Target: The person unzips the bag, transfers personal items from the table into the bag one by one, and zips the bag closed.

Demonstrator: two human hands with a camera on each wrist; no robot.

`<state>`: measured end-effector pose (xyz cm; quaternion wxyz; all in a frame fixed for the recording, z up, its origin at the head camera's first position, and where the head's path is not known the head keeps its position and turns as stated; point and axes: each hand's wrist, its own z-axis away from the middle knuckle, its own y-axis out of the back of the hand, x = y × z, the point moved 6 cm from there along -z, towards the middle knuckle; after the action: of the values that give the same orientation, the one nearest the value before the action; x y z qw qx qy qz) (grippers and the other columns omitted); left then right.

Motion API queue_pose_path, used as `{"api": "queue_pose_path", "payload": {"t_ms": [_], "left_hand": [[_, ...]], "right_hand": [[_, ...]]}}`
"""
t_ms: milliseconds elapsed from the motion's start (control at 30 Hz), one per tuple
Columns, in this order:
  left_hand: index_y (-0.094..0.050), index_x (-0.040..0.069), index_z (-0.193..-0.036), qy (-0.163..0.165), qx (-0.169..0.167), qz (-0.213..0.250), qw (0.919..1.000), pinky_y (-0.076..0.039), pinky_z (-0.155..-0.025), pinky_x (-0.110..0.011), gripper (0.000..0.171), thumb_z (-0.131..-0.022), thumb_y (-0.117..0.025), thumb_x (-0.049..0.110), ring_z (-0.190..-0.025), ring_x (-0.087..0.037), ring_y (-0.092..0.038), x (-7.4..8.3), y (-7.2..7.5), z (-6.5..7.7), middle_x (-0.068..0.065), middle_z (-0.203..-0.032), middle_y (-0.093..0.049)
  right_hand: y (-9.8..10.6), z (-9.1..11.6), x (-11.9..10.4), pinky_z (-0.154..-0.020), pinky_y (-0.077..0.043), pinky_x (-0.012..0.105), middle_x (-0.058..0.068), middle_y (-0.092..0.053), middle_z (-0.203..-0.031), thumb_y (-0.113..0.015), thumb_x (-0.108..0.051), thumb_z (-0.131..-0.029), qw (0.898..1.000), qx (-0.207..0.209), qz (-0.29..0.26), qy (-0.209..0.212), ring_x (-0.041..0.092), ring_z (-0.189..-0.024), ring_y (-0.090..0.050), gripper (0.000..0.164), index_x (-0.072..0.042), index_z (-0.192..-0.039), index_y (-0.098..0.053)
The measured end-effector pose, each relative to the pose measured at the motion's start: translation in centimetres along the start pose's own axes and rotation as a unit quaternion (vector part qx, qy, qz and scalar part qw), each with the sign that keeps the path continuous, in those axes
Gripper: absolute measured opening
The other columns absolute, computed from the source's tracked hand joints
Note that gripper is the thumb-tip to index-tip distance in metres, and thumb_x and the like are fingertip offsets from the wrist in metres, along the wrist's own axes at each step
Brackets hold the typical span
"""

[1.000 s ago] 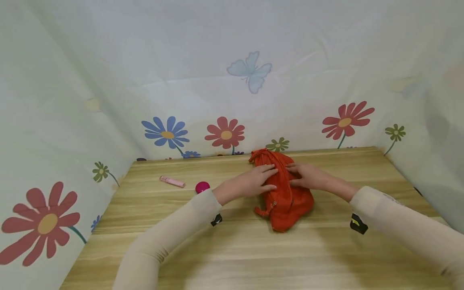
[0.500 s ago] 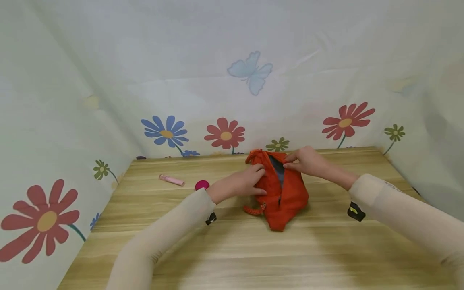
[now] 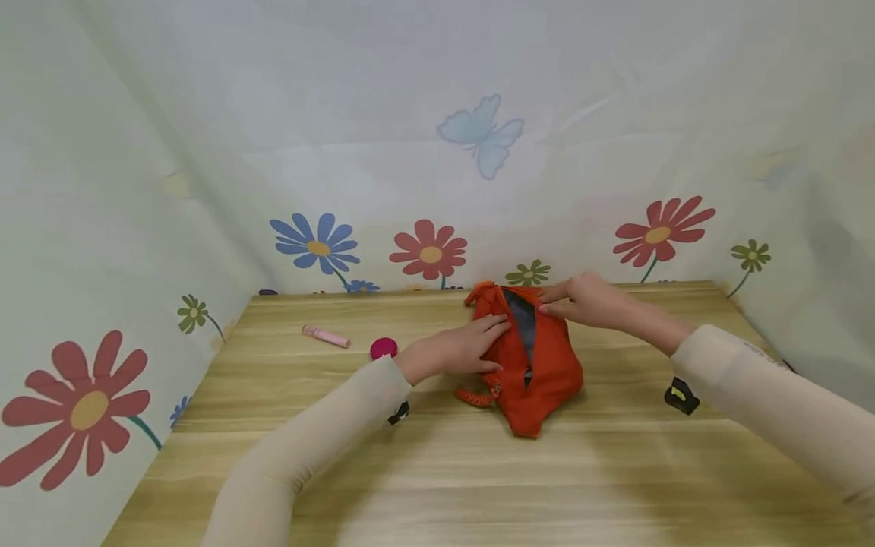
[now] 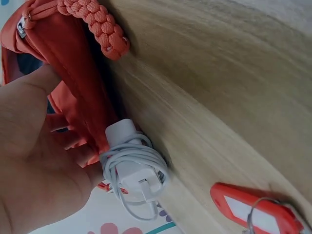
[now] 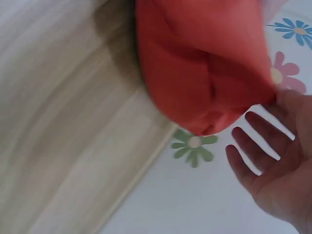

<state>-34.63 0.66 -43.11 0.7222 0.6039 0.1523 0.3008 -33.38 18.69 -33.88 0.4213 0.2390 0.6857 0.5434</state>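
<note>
A red zip pouch [image 3: 550, 372] lies on the table, its long slit gaping to show a dark grey lining [image 3: 523, 323]. On its left side, my left hand [image 3: 459, 351] holds the edge of the slit between thumb and fingers. My right hand [image 3: 593, 301] pinches the far right edge between thumb and forefinger; in the right wrist view its other fingers [image 5: 251, 153] are spread off the cloth. A braided red cord [image 4: 97, 27] hangs from the zip pull near my left thumb. Beside my left fingers sits a white charger [image 4: 134, 168] with its cable wound round it.
A red key tag [image 4: 253, 209] with a metal ring lies on the wooden table [image 3: 437, 486], left of the pouch. Further left are a round magenta object [image 3: 383, 348] and a slim pink tube [image 3: 326, 336]. A flower-printed white cloth [image 3: 369, 175] stands behind the table.
One second ago both hands lay over the pouch with its slit closed. My right hand has moved back and drawn the right edge away, spreading the slit; my left hand has shifted slightly left.
</note>
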Motion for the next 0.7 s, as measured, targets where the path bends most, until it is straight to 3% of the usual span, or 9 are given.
{"api": "queue_pose_path", "payload": {"t_ms": [133, 167, 233, 333, 400, 500, 567, 700], "left_hand": [[-0.018, 0.01, -0.163, -0.005, -0.006, 0.009, 0.9999, -0.024, -0.123, -0.033, 0.082, -0.102, -0.058, 0.047, -0.156, -0.023, -0.013, 0.2, 0.1, 0.2, -0.008, -0.17, -0.014], [-0.018, 0.01, -0.163, -0.004, -0.007, 0.008, 0.9999, -0.024, -0.123, -0.033, 0.082, -0.102, -0.058, 0.047, -0.156, -0.023, -0.013, 0.2, 0.2, 0.3, -0.008, -0.17, -0.013], [-0.017, 0.009, -0.163, -0.003, -0.009, 0.007, 0.9999, -0.023, -0.123, -0.033, 0.083, -0.102, -0.058, 0.046, -0.156, -0.023, -0.012, 0.3, 0.2, 0.4, -0.008, -0.17, -0.013], [-0.017, 0.008, -0.163, -0.007, -0.012, -0.003, 0.9999, -0.022, -0.123, -0.033, 0.083, -0.102, -0.057, 0.047, -0.156, -0.023, -0.012, 0.5, 0.1, 0.4, -0.009, -0.17, -0.012], [-0.017, 0.008, -0.163, -0.01, -0.013, -0.008, 0.9998, -0.023, -0.123, -0.033, 0.083, -0.102, -0.057, 0.046, -0.156, -0.023, -0.012, 0.6, 0.1, 0.5, -0.009, -0.17, -0.013], [-0.016, 0.009, -0.163, -0.011, -0.017, -0.012, 0.9997, -0.023, -0.123, -0.033, 0.082, -0.102, -0.057, 0.046, -0.156, -0.023, -0.013, 0.5, 0.1, 0.4, -0.008, -0.17, -0.013], [-0.017, 0.01, -0.164, -0.009, -0.019, -0.012, 0.9997, -0.023, -0.123, -0.032, 0.081, -0.103, -0.056, 0.045, -0.156, -0.022, -0.013, 0.2, 0.0, 0.5, -0.008, -0.17, -0.013], [-0.022, 0.012, -0.163, -0.007, -0.014, 0.005, 0.9999, -0.026, -0.122, -0.034, 0.073, -0.105, -0.053, 0.043, -0.156, -0.022, -0.017, -0.7, 0.2, 1.0, -0.006, -0.169, -0.018]], "right_hand": [[-2.2, 0.4, 0.8, -0.101, -0.048, 0.055, 0.023, -0.048, -0.151, -0.065, -0.035, -0.1, 0.998, -0.055, 0.009, 0.018, 0.041, -0.123, -0.059, 0.054, -0.001, -0.143, -0.057], [-2.7, 0.4, 0.8, -0.105, -0.045, 0.056, 0.023, -0.046, -0.153, -0.064, -0.033, -0.101, 0.998, -0.057, 0.011, 0.031, 0.042, -0.132, -0.052, 0.054, -0.001, -0.144, -0.056], [-3.4, 0.4, 0.7, -0.105, -0.046, 0.055, 0.024, -0.047, -0.152, -0.062, -0.027, -0.102, 0.997, -0.049, 0.012, 0.065, 0.043, -0.134, -0.051, 0.047, -0.001, -0.142, -0.058], [-3.4, 0.5, 0.2, -0.097, -0.053, 0.05, 0.022, -0.062, -0.137, -0.061, -0.018, -0.103, 0.994, -0.016, 0.016, 0.106, 0.038, -0.121, -0.063, 0.036, -0.003, -0.136, -0.064], [-2.4, 0.5, 0.0, -0.084, -0.057, 0.044, 0.018, -0.074, -0.112, -0.061, -0.016, -0.103, 0.994, -0.003, 0.013, 0.106, 0.031, -0.094, -0.072, 0.033, -0.003, -0.133, -0.067], [-0.4, 0.6, -0.3, -0.068, -0.055, 0.036, 0.01, -0.077, -0.093, -0.064, -0.016, -0.101, 0.996, 0.005, 0.019, 0.088, 0.016, -0.068, -0.068, 0.03, -0.003, -0.128, -0.071], [0.7, 0.5, -0.4, -0.064, -0.055, 0.035, 0.011, -0.077, -0.089, -0.065, -0.015, -0.1, 0.997, -0.002, 0.023, 0.076, 0.014, -0.062, -0.066, 0.03, -0.001, -0.125, -0.072], [1.0, 0.4, -0.4, -0.073, -0.059, 0.039, 0.018, -0.075, -0.11, -0.064, -0.016, -0.101, 0.997, -0.016, 0.032, 0.068, 0.021, -0.08, -0.074, 0.031, 0.0, -0.126, -0.071]]}}
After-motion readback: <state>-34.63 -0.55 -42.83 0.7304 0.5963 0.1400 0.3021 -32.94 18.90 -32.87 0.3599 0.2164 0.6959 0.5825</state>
